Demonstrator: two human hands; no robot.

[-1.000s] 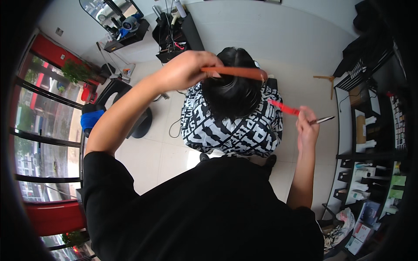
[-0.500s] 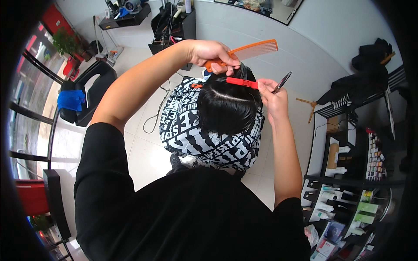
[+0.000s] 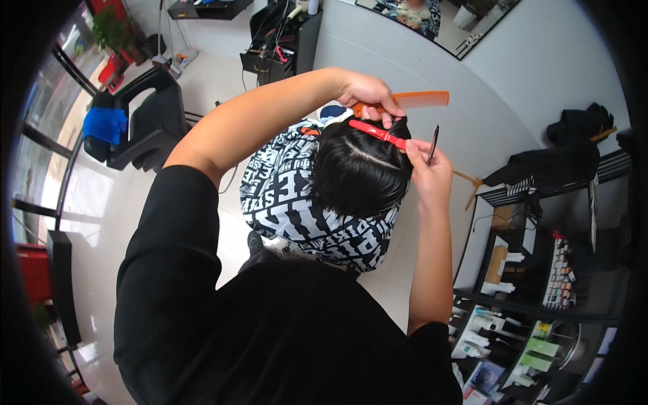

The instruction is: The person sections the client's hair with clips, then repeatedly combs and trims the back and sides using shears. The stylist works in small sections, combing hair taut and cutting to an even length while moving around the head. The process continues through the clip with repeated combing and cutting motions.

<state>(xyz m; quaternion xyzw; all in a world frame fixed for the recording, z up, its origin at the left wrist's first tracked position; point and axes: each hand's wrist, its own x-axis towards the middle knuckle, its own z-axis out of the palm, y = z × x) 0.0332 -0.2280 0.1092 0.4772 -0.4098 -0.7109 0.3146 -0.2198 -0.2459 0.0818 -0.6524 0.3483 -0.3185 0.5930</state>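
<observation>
A seated person's dark hair (image 3: 358, 175), parted by a pale line, is in front of me above a black-and-white lettered cape (image 3: 297, 202). My left hand (image 3: 370, 93) is closed around an orange comb (image 3: 426, 100) pointing right, its fingertips at a lock of hair on the front of the head. Between the fingers of my right hand (image 3: 432, 172) is a red hair clip (image 3: 378, 132), lying over the hair near my left fingertips. The same hand also holds a slim dark tool (image 3: 434, 143) pointing up, probably scissors; its handles are hidden.
A black salon chair (image 3: 152, 115) with a blue cloth (image 3: 104, 126) stands at left. Ahead are a black trolley (image 3: 283, 44) with cables and a wall mirror (image 3: 432, 23). Shelves of bottles and boxes (image 3: 499, 324) line the right, below hanging dark clothes (image 3: 547, 162).
Both hands have shifted slightly right and nearer. The red clip has tilted and lies closer against the hair, and the slim tool has turned more upright. My view has turned a little.
</observation>
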